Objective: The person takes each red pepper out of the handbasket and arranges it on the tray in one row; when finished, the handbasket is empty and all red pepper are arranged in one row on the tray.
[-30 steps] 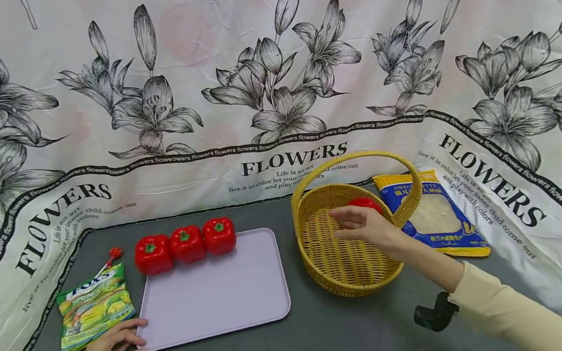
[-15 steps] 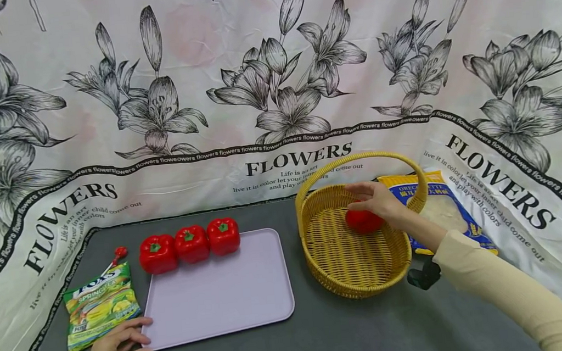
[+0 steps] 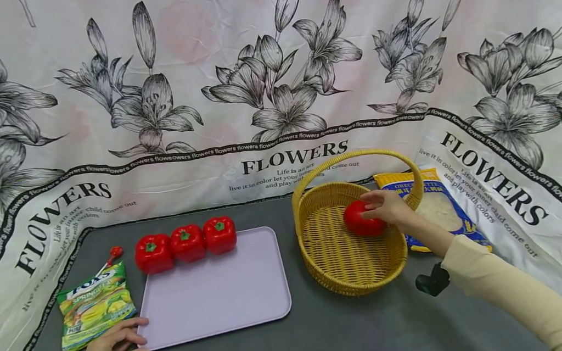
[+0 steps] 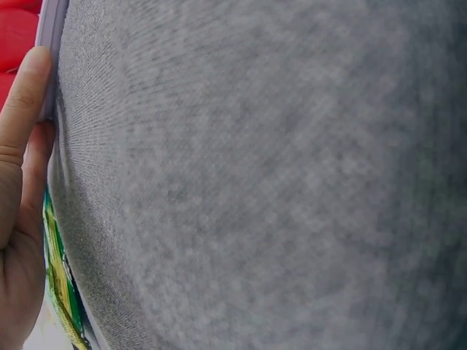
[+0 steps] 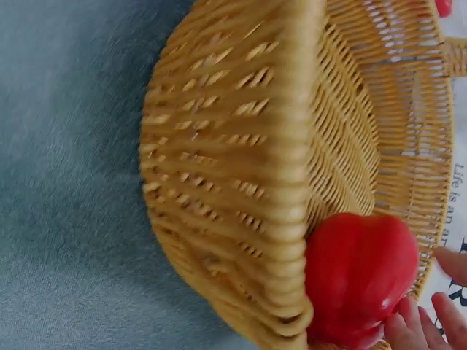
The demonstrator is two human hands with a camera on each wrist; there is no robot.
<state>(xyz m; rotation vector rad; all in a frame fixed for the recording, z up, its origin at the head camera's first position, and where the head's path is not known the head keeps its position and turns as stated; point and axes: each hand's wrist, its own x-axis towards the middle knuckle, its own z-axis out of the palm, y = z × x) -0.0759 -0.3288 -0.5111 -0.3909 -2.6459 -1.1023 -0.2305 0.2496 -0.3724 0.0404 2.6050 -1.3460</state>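
Observation:
A red bell pepper [image 3: 359,220] lies inside the round yellow wicker basket [image 3: 312,261], against its right wall. My right hand [image 3: 389,206] reaches in over the basket's right side, its fingertips on the pepper's upper right. Seen from the right wrist, the pepper [image 5: 357,270] sits just inside the near rim, with several fingers [image 5: 408,324] at its end and one finger apart from it. At the lilac tray [image 3: 216,296], my left hand [image 3: 107,350] rests its fingertips along the left front corner. Up close, a straight finger [image 4: 25,87] touches the tray's edge [image 4: 49,44].
Three red bell peppers [image 3: 187,243] stand in a row along the tray's back edge. A green-yellow candy bag [image 3: 95,308] and a lollipop [image 3: 115,253] lie left of it. Behind the basket's right side is a blue-yellow pasta bag [image 3: 442,212]. The basket's handle [image 3: 353,154] arches upright.
My right hand has shifted right from the basket's middle onto the pepper, and more of the pepper now shows, lower in the basket. My left hand stays at the tray.

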